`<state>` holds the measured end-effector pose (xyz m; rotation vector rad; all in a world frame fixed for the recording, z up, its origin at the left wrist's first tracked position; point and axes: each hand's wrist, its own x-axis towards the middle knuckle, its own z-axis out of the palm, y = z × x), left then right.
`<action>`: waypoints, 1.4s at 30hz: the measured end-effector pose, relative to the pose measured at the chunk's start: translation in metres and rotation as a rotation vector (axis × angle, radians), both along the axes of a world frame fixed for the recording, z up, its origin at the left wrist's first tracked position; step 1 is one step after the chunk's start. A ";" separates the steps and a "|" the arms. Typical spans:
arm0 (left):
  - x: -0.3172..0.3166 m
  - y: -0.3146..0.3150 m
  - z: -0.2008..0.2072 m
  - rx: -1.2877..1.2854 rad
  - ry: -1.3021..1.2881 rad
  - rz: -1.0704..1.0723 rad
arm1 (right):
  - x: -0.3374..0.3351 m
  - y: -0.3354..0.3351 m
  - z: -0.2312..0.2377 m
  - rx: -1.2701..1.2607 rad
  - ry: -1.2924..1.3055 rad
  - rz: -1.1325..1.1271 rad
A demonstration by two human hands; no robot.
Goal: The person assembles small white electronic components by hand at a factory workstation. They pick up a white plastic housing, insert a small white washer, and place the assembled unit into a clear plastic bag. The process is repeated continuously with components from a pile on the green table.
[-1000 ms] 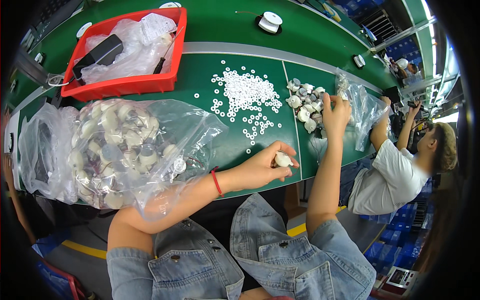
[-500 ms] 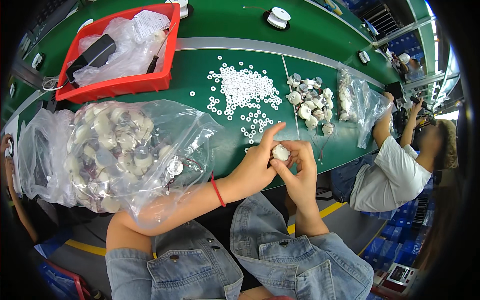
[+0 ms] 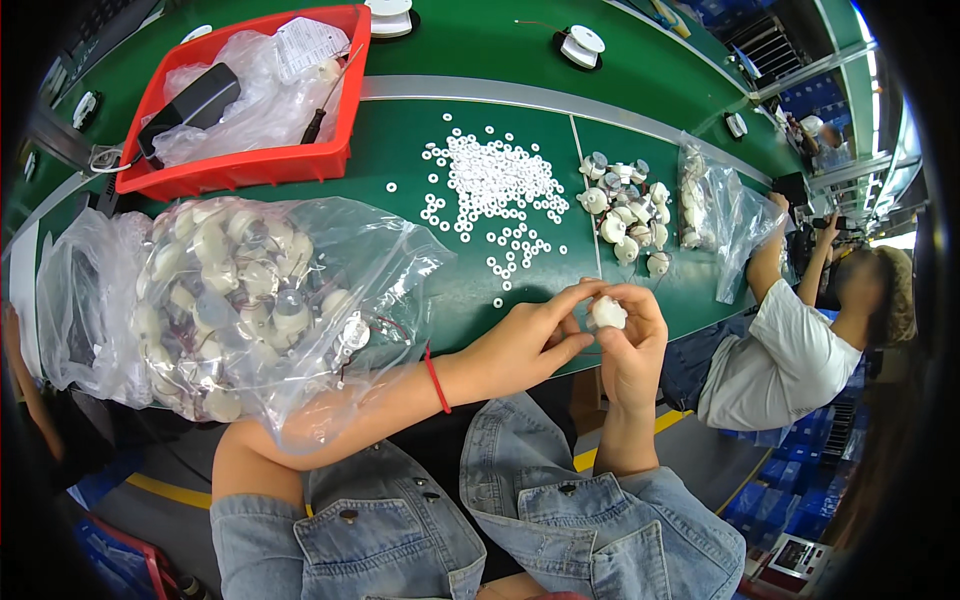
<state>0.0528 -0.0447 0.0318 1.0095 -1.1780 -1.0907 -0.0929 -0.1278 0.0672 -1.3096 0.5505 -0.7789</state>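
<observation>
Just past the table's near edge, my right hand [image 3: 636,345] pinches a small white rounded motor-like part [image 3: 608,313] between thumb and fingers. My left hand [image 3: 540,338] meets it from the left, its fingers closed and its index finger reaching the part; what lies between those fingers is hidden. Beyond my hands a heap of small white ring washers [image 3: 500,180] covers the green table [image 3: 400,130]. To the right of the washers sits a cluster of similar white parts with thin wires [image 3: 628,215]. My left forearm lies against a clear plastic bag [image 3: 400,260] full of such parts.
A red bin [image 3: 240,180] at the far left holds plastic bags, a black device and a screwdriver. Behind a metal rail, white spools [image 3: 583,42] stand on a green belt. Another clear bag [image 3: 735,215] lies at right, near a seated person in a light shirt [image 3: 780,350].
Both hands have shifted right with the white part, which has turned in the fingers. My left index finger, raised before, has come down to the part. The spools on the belt have moved right.
</observation>
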 end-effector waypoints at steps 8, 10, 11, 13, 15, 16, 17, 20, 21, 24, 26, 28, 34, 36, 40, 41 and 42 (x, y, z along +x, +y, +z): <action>-0.003 -0.002 -0.007 0.073 0.147 0.033 | 0.015 0.010 -0.008 -0.261 0.173 -0.185; -0.002 -0.003 -0.007 0.105 0.189 0.028 | 0.012 0.006 -0.013 -0.270 0.227 -0.169; -0.002 -0.003 -0.008 0.112 0.185 0.041 | 0.010 0.005 -0.015 -0.275 0.255 -0.161; -0.004 -0.004 -0.011 0.127 0.178 0.068 | 0.010 0.002 -0.015 -0.362 0.308 -0.178; -0.004 -0.005 -0.013 0.137 0.138 0.070 | 0.010 -0.001 -0.014 -0.467 0.368 -0.190; -0.003 -0.004 -0.014 0.143 0.118 0.072 | 0.011 -0.001 -0.012 -0.528 0.401 -0.193; -0.003 -0.004 -0.015 0.144 0.104 0.073 | 0.011 -0.002 -0.011 -0.589 0.433 -0.196; -0.001 -0.003 -0.010 0.149 0.102 0.062 | 0.011 -0.003 -0.008 -0.813 0.515 -0.188; 0.000 -0.002 -0.005 0.150 0.127 0.048 | 0.012 -0.001 -0.010 -0.689 0.450 -0.212; -0.002 -0.001 -0.004 0.183 0.209 -0.001 | 0.016 0.002 -0.014 -0.389 0.273 -0.263; -0.005 0.000 -0.004 0.228 0.223 -0.005 | 0.016 -0.001 -0.012 -0.286 0.181 -0.280; -0.004 0.000 -0.003 0.226 0.164 -0.065 | 0.014 -0.007 -0.015 -0.314 0.275 -0.274; -0.001 0.000 -0.010 0.095 -0.131 -0.036 | 0.014 -0.030 -0.041 -0.496 0.401 -0.115; -0.004 0.000 -0.018 0.003 -0.208 0.035 | 0.008 -0.037 -0.046 -0.383 0.351 -0.060; -0.002 0.000 -0.019 -0.025 -0.244 0.104 | 0.010 -0.049 -0.042 -0.201 0.242 -0.007; -0.002 0.000 -0.019 -0.030 -0.244 0.119 | 0.008 -0.052 -0.039 -0.106 0.227 0.023; -0.002 -0.001 -0.019 -0.030 -0.249 0.113 | 0.008 -0.050 -0.039 -0.015 0.167 0.061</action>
